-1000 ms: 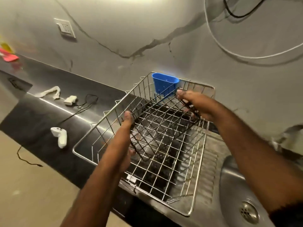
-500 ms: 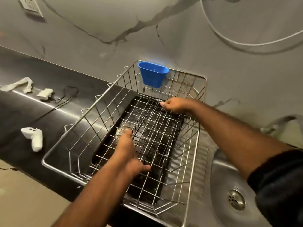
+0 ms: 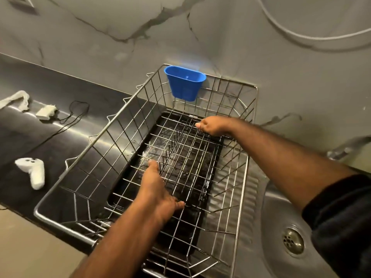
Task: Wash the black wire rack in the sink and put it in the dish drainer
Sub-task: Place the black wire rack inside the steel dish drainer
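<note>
Inside the dish drainer, both hands hold the black wire rack.

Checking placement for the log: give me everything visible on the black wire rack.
The black wire rack is a thin dark-coated wire grid with short upright prongs along its left side. It lies low and roughly flat inside the steel dish drainer, over a wet black drip tray. The left hand is on its near left edge, and the right hand on its far edge. Whether either hand actually grips the wire is unclear.
</note>
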Available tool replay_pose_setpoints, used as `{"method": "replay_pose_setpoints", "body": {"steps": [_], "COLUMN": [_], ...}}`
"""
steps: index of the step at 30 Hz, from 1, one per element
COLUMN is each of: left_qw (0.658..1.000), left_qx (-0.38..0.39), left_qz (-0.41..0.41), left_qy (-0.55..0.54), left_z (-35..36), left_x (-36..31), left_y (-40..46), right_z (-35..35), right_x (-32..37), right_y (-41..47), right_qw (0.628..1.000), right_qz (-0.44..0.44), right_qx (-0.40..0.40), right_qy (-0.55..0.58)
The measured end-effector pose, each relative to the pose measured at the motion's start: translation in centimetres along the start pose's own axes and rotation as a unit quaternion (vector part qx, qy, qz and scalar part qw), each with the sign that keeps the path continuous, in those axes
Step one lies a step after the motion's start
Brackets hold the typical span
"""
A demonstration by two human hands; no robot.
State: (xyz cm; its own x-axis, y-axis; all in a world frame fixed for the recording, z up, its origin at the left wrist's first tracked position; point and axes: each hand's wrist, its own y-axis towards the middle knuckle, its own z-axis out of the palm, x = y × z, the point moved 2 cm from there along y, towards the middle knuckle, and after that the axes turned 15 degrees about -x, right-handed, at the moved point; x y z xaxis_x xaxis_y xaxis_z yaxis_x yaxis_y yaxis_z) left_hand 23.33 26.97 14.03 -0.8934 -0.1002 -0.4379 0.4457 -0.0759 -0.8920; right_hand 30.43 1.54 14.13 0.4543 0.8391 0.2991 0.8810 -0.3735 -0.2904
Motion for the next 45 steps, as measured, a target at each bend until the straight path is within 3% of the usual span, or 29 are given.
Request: {"method": "replay_pose_setpoints", "body": {"steps": [8, 18, 24, 27, 32, 45], "left_qw": [0.993, 0.966, 0.931, 0.916, 0.919, 0.885], "left_qx": [0.006, 0.116, 0.196, 0.214, 0.228, 0.197], "left_qz": [0.113, 0.224, 0.297, 0.329, 0.316, 0.407], "left_qy": [0.042, 0.050, 0.076, 0.078, 0.067, 0.110], "left_z": [0.1, 1.3, 2.9, 4.2, 6.9, 13.1], "left_x": [0.2, 2.2, 5.2, 6.9, 10.7, 20.5], "left_y": [-4.3, -12.4, -15.0, -15.4, -16.1, -16.7], "right_z": [-0.8, -4.4, -4.2, -3.8, -3.2, -0.1], "right_x": [0.7, 1.3, -2.4, -4.7, -8.7, -18.8], "right_y": [-1.4, -12.3, -19.4, -22.4, -27.5, -37.6], "right_qw": [0.995, 0.962, 0.935, 0.929, 0.926, 0.923], "right_qz": [-0.015, -0.008, 0.034, 0.052, 0.058, 0.105], "right_qx": [-0.074, -0.242, -0.322, -0.340, -0.349, -0.358], "right_qy": [-0.060, 0.128, 0.143, 0.138, 0.132, 0.094]}}
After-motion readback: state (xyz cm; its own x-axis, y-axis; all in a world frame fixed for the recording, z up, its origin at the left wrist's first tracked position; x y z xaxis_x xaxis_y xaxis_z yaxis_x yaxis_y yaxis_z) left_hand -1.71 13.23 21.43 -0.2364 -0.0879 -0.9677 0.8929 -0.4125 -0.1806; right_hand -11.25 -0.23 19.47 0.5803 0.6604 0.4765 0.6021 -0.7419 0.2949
